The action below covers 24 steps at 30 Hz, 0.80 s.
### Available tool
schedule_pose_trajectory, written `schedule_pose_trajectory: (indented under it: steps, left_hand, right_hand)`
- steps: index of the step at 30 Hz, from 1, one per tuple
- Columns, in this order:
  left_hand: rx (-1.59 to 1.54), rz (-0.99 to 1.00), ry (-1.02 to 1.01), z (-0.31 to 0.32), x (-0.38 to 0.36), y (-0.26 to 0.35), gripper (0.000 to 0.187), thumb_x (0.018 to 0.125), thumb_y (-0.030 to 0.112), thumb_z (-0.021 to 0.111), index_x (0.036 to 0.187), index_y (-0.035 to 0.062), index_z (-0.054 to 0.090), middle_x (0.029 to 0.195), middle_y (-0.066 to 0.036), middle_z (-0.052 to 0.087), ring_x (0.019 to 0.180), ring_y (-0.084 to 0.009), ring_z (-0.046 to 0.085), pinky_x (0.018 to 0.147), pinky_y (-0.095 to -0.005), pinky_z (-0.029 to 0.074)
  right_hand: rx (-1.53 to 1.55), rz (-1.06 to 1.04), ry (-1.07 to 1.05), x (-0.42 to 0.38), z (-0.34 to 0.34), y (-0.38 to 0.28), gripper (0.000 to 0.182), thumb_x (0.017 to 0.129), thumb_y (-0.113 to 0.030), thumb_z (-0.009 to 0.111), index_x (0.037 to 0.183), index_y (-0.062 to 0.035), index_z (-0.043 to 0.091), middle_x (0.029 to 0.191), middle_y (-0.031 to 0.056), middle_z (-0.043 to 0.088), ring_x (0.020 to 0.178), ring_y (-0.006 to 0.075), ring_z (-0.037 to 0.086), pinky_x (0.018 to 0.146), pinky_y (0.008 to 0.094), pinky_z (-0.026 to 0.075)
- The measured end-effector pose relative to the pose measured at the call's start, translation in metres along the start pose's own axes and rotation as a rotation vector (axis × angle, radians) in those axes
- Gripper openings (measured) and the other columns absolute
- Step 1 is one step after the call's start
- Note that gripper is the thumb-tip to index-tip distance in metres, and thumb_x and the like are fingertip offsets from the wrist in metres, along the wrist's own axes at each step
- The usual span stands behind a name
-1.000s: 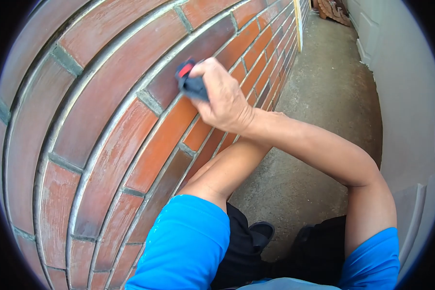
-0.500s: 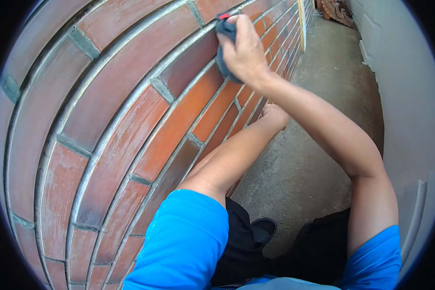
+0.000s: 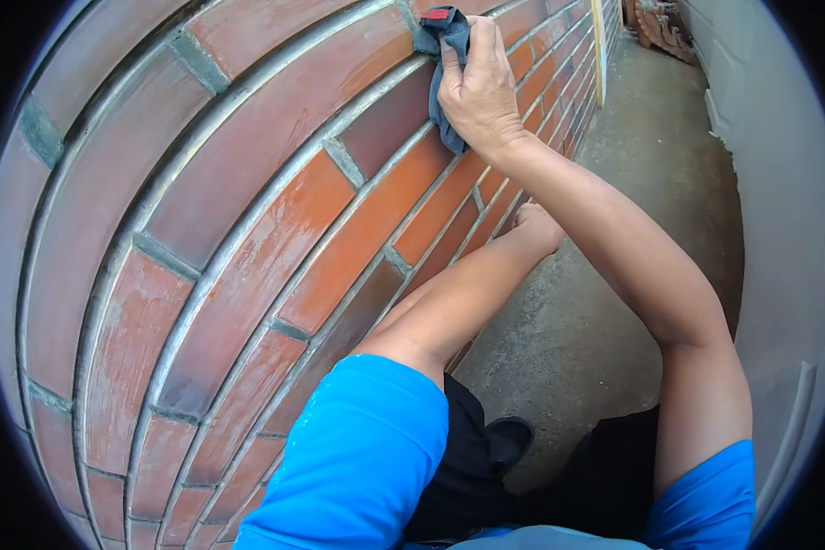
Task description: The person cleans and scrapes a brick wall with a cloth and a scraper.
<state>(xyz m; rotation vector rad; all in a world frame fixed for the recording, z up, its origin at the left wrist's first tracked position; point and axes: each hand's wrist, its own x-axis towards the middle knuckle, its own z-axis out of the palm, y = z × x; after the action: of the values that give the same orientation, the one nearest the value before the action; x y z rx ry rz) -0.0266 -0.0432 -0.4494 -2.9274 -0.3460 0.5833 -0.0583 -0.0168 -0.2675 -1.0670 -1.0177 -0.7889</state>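
A dark grey-blue cloth with a red patch is pinched in my right hand, pressed against the brick wall near the top of the view. Part of the cloth hangs down over the bricks. Lower down, my left hand is close beside the wall with its fingers curled; whether it holds anything is hidden. Orange and dark red bricks with grey mortar joints surround both hands. Pale streaks mark some of the bricks at the left.
A concrete floor runs between the brick wall and a white wall on the right. A wooden strip stands against the bricks farther off. Carved reddish pieces lie at the far end. My dark shoe is below.
The view has shifted, so the wall appears farther right. The cloth's red patch shows more, and bricks left of my right hand look darker orange where they looked duller.
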Motion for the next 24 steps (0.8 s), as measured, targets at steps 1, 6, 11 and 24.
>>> schedule_pose_trajectory:
  steps: [1, 6, 11, 24]
  left_hand:
    - [0.022, -0.002, -0.032, -0.003, -0.004, 0.002, 0.048, 0.084, 0.017, 0.068, 0.131, 0.0105, 0.058, 0.136, -0.011, 0.056, 0.123, -0.0258, 0.057, 0.091, -0.0406, 0.05]
    - [0.125, 0.005, -0.247, -0.024, -0.03, 0.009, 0.046, 0.084, 0.018, 0.068, 0.129, 0.0097, 0.06, 0.135, -0.01, 0.058, 0.122, -0.0255, 0.057, 0.09, -0.0395, 0.051]
    - [0.063, 0.009, -0.005, -0.002, -0.02, 0.014, 0.042, 0.084, 0.022, 0.069, 0.124, 0.0107, 0.064, 0.127, -0.008, 0.063, 0.114, -0.0247, 0.062, 0.088, -0.0391, 0.048]
    - [-0.003, 0.039, 0.076, 0.012, 0.001, 0.021, 0.031, 0.083, 0.018, 0.068, 0.113, 0.0107, 0.071, 0.117, -0.008, 0.069, 0.102, -0.0262, 0.068, 0.074, -0.0414, 0.053]
  right_hand:
    - [0.043, -0.049, 0.016, -0.003, 0.0, -0.015, 0.028, 0.081, -0.008, 0.062, 0.106, -0.005, 0.049, 0.094, 0.0162, 0.052, 0.089, 0.0357, 0.055, 0.073, 0.0437, 0.045]
    - [0.413, -0.599, -0.282, -0.048, -0.006, -0.147, 0.017, 0.078, -0.01, 0.062, 0.094, -0.009, 0.056, 0.087, 0.0054, 0.052, 0.08, 0.019, 0.057, 0.065, 0.0331, 0.043]
    - [0.349, -0.819, -0.241, -0.027, 0.003, -0.12, 0.021, 0.075, -0.015, 0.064, 0.094, -0.0116, 0.059, 0.085, 0.0013, 0.052, 0.075, 0.0154, 0.053, 0.065, 0.0311, 0.037]
    - [0.133, -0.044, -0.126, -0.012, -0.009, -0.086, 0.036, 0.076, 0.003, 0.064, 0.107, -0.0017, 0.046, 0.099, 0.019, 0.051, 0.089, 0.0417, 0.057, 0.075, 0.0452, 0.049]
